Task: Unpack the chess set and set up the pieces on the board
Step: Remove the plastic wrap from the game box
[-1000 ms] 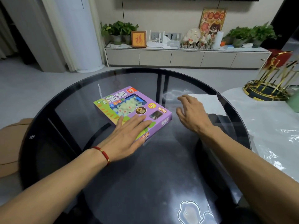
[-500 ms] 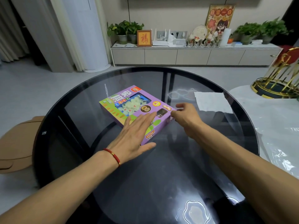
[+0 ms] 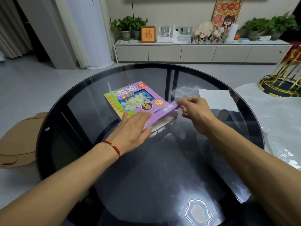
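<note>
Box [image 3: 140,103] on table [image 3: 162,160], center-left. L hand [image 3: 133,131] flat on box's near end; R hand [image 3: 193,110] at its right-end flap [image 3: 169,108]. Paper [image 3: 216,98] right of box, behind R hand.

glossy dark glass table [image 3: 211,160], printed cardboard box [image 3: 156,97], matt white paper [image 3: 216,98].

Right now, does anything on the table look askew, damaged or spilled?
Nothing spilled or damaged. The purple box lies angled on the glass table; its end flap is lifted, pinched by the right hand, left hand pressing the lid.
</note>
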Action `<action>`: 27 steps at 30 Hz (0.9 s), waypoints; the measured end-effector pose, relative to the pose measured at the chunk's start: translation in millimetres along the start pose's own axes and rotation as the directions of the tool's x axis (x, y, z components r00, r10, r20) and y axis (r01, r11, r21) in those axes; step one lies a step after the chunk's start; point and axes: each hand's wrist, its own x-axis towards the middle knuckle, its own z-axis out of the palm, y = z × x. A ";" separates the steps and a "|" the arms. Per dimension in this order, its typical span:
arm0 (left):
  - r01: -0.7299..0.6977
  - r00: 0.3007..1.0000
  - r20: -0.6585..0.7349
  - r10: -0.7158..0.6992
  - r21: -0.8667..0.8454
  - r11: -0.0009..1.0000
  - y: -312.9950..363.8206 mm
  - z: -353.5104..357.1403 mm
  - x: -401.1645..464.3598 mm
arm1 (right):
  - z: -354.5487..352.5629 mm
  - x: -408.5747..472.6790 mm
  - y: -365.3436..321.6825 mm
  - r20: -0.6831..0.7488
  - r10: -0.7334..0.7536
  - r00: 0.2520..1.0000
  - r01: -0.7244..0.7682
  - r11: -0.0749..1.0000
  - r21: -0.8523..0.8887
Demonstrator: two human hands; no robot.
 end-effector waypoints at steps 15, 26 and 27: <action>0.274 0.957 -0.062 -0.282 -0.112 0.955 43.4 -28.1 6.3 | 31.5 -28.7 -2.0 0.269 0.109 0.957 0.113 0.714 -0.691; 0.431 0.870 0.152 -0.468 0.224 0.874 -61.3 -7.1 6.0 | 40.3 -20.9 2.5 0.293 0.100 0.951 0.171 0.620 -0.766; 0.443 0.864 0.146 -0.482 0.233 0.866 -59.4 -7.3 6.6 | 41.4 -19.8 1.8 0.289 0.103 0.952 0.166 0.620 -0.767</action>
